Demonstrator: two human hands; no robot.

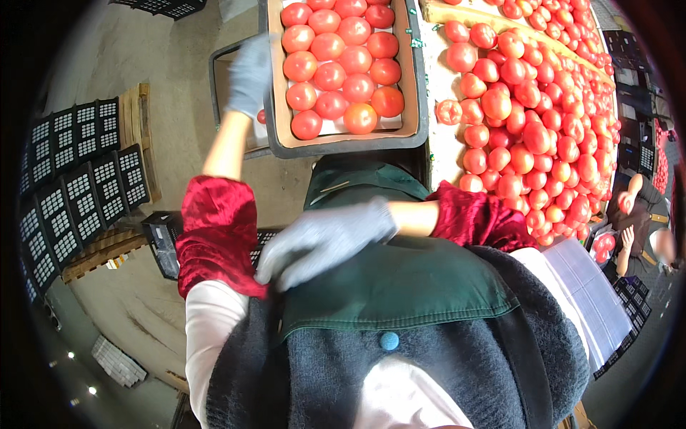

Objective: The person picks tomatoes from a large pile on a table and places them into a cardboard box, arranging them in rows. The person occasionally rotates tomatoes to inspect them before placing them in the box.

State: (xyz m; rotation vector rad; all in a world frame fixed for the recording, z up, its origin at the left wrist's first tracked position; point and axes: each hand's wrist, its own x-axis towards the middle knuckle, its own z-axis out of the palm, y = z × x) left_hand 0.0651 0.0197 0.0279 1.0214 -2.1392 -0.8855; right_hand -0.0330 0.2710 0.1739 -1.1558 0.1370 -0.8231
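My left hand (251,75), in a grey glove, is at the left side of a black plastic crate (348,148). Its fingers are blurred near the rim, and whether they grip it I cannot tell. The crate has a brown cardboard liner (410,115) and holds rows of red tomatoes (329,76). My right hand (327,241), also gloved and blurred by motion, crosses in front of my dark green apron (396,284). Its fingers are bent and apart, close to the red velvet cuff (217,236) on my left arm. I see nothing held in it.
Loose tomatoes (528,118) cover a sorting table on the right, divided by a wooden strip (482,16). Another crate (214,80) sits lower, left of the filled one. Stacked black crates (80,139) on wooden pallets (136,118) stand left. A co-worker (640,225) is at far right.
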